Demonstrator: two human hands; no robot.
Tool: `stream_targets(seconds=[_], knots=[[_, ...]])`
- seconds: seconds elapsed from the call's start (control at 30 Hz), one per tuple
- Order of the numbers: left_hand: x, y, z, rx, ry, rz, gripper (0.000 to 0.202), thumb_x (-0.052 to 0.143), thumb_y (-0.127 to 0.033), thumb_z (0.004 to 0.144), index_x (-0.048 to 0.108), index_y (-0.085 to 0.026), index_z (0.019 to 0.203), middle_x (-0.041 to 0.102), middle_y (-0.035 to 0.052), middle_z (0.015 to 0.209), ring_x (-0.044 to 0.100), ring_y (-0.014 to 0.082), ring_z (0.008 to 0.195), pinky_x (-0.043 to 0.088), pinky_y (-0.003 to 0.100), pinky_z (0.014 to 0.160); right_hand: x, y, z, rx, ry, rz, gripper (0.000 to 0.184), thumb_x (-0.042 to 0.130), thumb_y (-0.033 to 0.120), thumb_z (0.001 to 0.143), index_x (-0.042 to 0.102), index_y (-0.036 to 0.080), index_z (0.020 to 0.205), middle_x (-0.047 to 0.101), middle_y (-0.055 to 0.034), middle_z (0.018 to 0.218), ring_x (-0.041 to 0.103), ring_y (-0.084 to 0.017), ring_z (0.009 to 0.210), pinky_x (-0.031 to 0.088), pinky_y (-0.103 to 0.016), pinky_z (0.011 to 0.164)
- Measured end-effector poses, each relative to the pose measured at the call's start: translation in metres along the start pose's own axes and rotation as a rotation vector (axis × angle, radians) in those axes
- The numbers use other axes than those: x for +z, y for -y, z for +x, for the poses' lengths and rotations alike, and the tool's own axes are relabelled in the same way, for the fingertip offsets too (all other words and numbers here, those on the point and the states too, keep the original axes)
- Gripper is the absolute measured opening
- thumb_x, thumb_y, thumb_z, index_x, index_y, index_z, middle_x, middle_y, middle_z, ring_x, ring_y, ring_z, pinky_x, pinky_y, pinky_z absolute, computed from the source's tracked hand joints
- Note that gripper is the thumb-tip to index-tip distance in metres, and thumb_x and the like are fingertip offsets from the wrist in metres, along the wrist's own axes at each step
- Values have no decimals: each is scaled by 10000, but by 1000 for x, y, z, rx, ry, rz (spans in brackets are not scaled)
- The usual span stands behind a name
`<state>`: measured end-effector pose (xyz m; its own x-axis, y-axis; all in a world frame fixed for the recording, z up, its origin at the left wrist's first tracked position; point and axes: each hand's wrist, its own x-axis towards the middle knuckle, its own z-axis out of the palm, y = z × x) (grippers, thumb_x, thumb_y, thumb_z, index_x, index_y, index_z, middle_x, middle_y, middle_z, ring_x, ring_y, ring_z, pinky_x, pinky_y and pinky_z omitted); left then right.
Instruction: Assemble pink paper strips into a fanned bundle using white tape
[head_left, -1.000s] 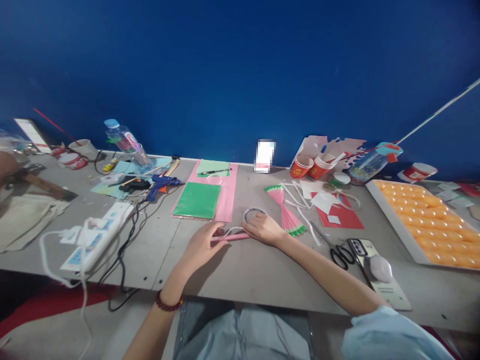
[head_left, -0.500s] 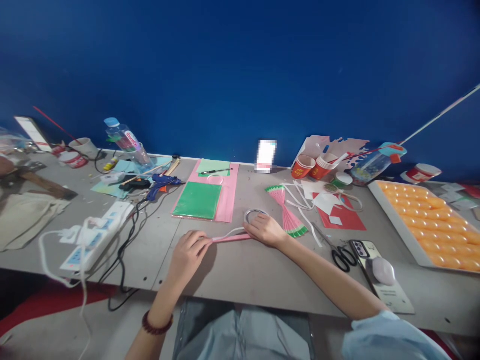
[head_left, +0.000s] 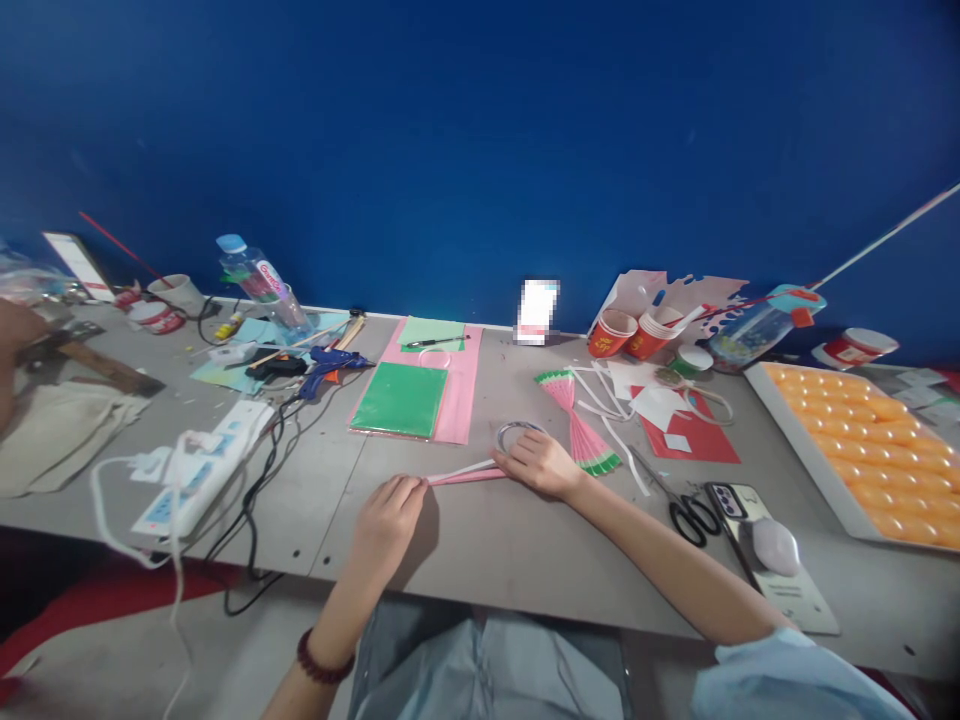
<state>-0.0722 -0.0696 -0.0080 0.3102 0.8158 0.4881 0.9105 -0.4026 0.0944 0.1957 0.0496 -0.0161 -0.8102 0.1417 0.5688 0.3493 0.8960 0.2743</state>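
Observation:
Between my two hands stretches a narrow folded pink paper strip [head_left: 476,476], low over the table. A white tape strip [head_left: 465,468] runs along just above it, meeting it at the left end. My left hand [head_left: 390,525] is closed, its fingertips pinching that left end. My right hand [head_left: 544,465] is closed around the near side of a tape roll [head_left: 511,430], by the right end of the pink strip. Its fingers partly hide the roll and that end. Right of this hand lies a pleated pink paper fan [head_left: 577,425] with green edges.
A green paper pack [head_left: 401,400] lies on pink sheets [head_left: 459,415]. Black-handled scissors [head_left: 694,520] and a phone [head_left: 772,555] are at right, beside a tray of orange balls [head_left: 862,450]. A blue glue gun [head_left: 330,370] and power strip [head_left: 202,470] are left.
The white tape strip, curved before, now runs straighter between my hands. My left fingers have curled in more at the pink strip's end. The whole view has shifted slightly.

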Motion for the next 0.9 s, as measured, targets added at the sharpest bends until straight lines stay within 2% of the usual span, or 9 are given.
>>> stream_targets(seconds=[0.17, 0.33, 0.9], knots=[[-1, -16, -2, -44, -30, 125, 249, 453, -117, 885, 675, -136, 995, 680, 92, 889, 630, 205, 830, 484, 345, 762, 2, -1, -1, 7, -21, 19, 144, 533, 172, 909, 612, 145, 1026, 504, 40, 600, 431, -106, 571, 342, -282, 599], [-4, -28, -4, -77, 20, 177, 313, 451, -129, 883, 624, -96, 1141, 669, 108, 932, 620, 219, 882, 466, 346, 782, -2, -1, -1, 31, -16, 42, 151, 536, 186, 907, 612, 152, 1034, 506, 40, 601, 427, -106, 566, 339, -283, 593], [1, -39, -11, -146, 84, 210, 360, 435, -185, 898, 601, -82, 1200, 645, 153, 1106, 589, 261, 1010, 441, 377, 827, -6, 0, -4, -19, 29, 31, 181, 537, 224, 903, 627, 160, 1047, 510, 38, 596, 451, -106, 575, 347, -284, 591]])
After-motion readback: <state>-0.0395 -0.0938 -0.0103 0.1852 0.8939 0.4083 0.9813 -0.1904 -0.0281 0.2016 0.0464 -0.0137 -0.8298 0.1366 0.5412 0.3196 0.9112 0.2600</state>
